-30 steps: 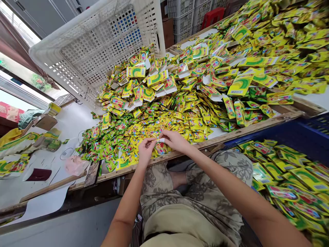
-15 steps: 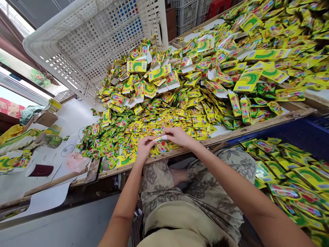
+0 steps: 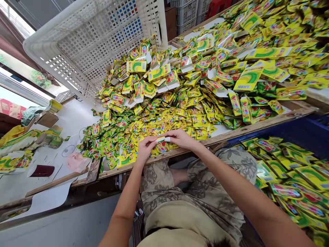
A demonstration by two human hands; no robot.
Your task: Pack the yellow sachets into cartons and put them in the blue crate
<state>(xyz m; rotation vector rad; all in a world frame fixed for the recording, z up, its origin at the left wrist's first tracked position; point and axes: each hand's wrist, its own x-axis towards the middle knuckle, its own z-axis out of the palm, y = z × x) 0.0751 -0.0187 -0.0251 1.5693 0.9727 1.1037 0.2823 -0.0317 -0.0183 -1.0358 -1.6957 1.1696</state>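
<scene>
A small yellow, green and red printed carton is held between my hands at the front edge of the table. My left hand pinches its left side, thumb and finger closed at the top corner. My right hand grips the upper right, its fingers reaching along the back of the top, where a white flap shows. What lies inside the carton is hidden. Just beyond my hands spreads a heap of small yellow and green sachets. More cartons, several with open white flaps, lie on the pile behind.
A white plastic basket lies tipped toward the heap. Flat cartons fill a blue crate at my right. A wooden rim edges the table. At the left are a pink plastic bag and a dark red roll-like object.
My right fingers have shifted slightly right along the carton's top. Less of the white flap shows, and a green strip is now visible there. My left hand keeps its pinch.
</scene>
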